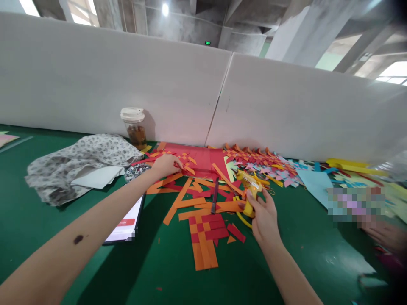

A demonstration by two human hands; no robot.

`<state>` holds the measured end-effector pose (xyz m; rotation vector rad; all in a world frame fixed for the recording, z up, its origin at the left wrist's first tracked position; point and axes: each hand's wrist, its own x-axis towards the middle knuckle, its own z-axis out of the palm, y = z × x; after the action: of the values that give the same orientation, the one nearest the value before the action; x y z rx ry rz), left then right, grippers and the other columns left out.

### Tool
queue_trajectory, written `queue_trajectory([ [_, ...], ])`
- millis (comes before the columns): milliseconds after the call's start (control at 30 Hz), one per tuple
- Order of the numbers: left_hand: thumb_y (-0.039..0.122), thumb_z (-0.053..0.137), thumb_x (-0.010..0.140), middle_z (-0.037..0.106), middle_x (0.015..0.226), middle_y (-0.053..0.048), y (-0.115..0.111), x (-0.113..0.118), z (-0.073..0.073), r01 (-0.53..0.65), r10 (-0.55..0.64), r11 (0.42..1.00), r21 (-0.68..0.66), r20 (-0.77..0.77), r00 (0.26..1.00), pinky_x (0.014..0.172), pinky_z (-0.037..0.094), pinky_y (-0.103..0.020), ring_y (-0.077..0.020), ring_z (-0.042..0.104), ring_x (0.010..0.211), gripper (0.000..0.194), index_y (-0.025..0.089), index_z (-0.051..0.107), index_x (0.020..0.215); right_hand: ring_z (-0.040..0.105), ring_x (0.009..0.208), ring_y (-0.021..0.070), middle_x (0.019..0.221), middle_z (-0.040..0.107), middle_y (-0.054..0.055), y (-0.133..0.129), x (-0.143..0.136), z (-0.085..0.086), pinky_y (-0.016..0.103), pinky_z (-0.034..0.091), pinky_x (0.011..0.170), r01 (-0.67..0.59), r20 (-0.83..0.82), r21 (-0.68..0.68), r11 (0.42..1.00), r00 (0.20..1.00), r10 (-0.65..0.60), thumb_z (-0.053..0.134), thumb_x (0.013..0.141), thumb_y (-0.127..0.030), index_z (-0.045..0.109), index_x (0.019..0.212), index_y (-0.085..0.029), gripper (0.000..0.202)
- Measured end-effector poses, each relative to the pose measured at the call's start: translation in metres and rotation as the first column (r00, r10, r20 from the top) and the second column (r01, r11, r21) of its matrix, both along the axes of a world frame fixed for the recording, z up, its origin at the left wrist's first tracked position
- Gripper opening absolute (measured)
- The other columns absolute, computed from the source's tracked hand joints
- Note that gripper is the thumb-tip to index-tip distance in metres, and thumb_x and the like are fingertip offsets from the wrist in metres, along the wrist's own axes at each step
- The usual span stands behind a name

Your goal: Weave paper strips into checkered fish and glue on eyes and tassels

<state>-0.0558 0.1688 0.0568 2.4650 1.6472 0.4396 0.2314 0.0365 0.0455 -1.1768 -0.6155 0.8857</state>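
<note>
My right hand is wrapped round a yellow hot glue gun, its nozzle pointing up and to the left. Over the far paper pile reaches my left hand, fingers curled together by a small orange strip; what lies between the fingertips is too small to make out. Behind it a red paper sheet lies against the partition. Nearer to me is a woven orange-and-red paper piece with loose strip ends. Several orange strips and a dark purple stick lie between.
A lidded cup of brown drink stands by the white partition. On the left are a patterned cloth and a phone. At right lie woven paper strips, a light blue sheet and another person's hand.
</note>
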Motion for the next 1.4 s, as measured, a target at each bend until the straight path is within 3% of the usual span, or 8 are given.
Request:
queue_trajectory([
  [167,0.030,0.068,0.072,0.075,0.080,0.001,-0.002,-0.020,-0.001,0.022,-0.014,0.999,-0.041,0.203,0.979,0.067,0.049,-0.023,-0.0174,0.068,0.076,0.010,0.024,0.073,0.079,0.064,0.069,0.0125,0.090,0.065,-0.002,0.000,-0.001,0.002,0.019,0.057,0.048,0.001,-0.009,-0.013,1.000,1.000,-0.001,0.089,0.047,-0.030,0.049,0.121,-0.023,0.084],
  [433,0.021,0.058,0.079,0.073,0.086,-0.007,0.004,-0.041,0.009,-0.311,0.195,0.941,0.135,0.536,0.821,0.075,0.052,-0.031,-0.0231,0.069,0.086,0.022,0.018,0.052,0.100,0.064,0.067,0.0120,0.091,0.066,-0.002,-0.001,-0.002,0.001,0.020,0.058,0.050,-0.007,-0.022,-0.005,1.000,1.000,0.007,0.089,0.047,-0.029,0.048,0.122,-0.024,0.086],
  [567,0.021,0.052,0.083,0.071,0.093,-0.008,0.008,-0.035,0.021,-0.335,0.159,0.928,0.163,0.640,0.752,0.070,0.055,-0.029,-0.0208,0.069,0.084,0.020,0.017,0.047,0.102,0.061,0.065,0.0105,0.089,0.066,-0.002,0.000,-0.001,0.000,0.019,0.057,0.049,-0.006,-0.026,0.014,1.000,1.000,0.006,0.089,0.047,-0.029,0.049,0.121,-0.022,0.084],
  [667,0.026,0.047,0.088,0.069,0.100,-0.009,-0.013,-0.022,0.023,-0.227,0.046,0.952,0.203,0.643,0.765,0.075,0.055,-0.030,-0.0212,0.067,0.094,0.019,0.016,0.051,0.103,0.061,0.066,0.0105,0.086,0.066,-0.002,0.001,0.000,0.000,0.019,0.057,0.049,-0.005,-0.031,0.023,1.000,0.999,0.006,0.089,0.047,-0.027,0.048,0.122,-0.021,0.085],
  [767,0.028,0.053,0.085,0.072,0.097,-0.005,-0.054,-0.008,0.015,0.070,-0.158,0.982,0.178,0.551,0.820,0.076,0.054,-0.027,-0.0183,0.068,0.089,0.017,0.019,0.062,0.096,0.061,0.066,0.0106,0.086,0.066,-0.002,0.001,0.001,-0.001,0.019,0.057,0.048,-0.003,-0.047,0.021,1.000,0.999,0.004,0.089,0.047,-0.026,0.047,0.122,-0.021,0.086],
  [900,0.020,0.067,0.073,0.074,0.094,0.003,-0.087,-0.003,0.001,0.484,-0.444,0.874,-0.027,0.356,0.822,0.073,0.052,-0.020,-0.0149,0.068,0.085,0.020,0.027,0.070,0.092,0.062,0.064,0.0107,0.085,0.066,-0.003,0.000,0.001,-0.001,0.018,0.056,0.047,-0.004,-0.053,0.007,1.000,0.999,0.004,0.089,0.047,-0.026,0.048,0.121,-0.022,0.084],
  [1133,0.017,0.051,0.088,0.064,0.118,-0.006,-0.019,0.018,-0.019,0.128,-0.122,0.992,-0.010,0.235,0.964,0.093,0.046,-0.037,-0.0230,0.058,0.111,0.027,0.023,0.062,0.111,0.062,0.064,0.0109,0.089,0.066,-0.002,-0.002,-0.005,0.001,0.017,0.053,0.043,0.000,-0.028,0.010,1.000,1.000,0.000,0.089,0.046,-0.029,0.048,0.121,-0.021,0.087],
  [1400,0.032,0.056,0.091,0.057,0.120,-0.010,0.052,0.041,-0.018,-0.152,0.172,0.979,-0.138,0.149,0.974,0.085,0.051,-0.043,-0.0226,0.059,0.102,0.032,0.017,0.055,0.119,0.061,0.057,0.0081,0.086,0.067,-0.003,-0.003,-0.008,0.000,0.017,0.055,0.047,-0.025,-0.026,-0.018,1.000,0.999,0.025,0.089,0.047,-0.030,0.046,0.124,-0.022,0.089],
])
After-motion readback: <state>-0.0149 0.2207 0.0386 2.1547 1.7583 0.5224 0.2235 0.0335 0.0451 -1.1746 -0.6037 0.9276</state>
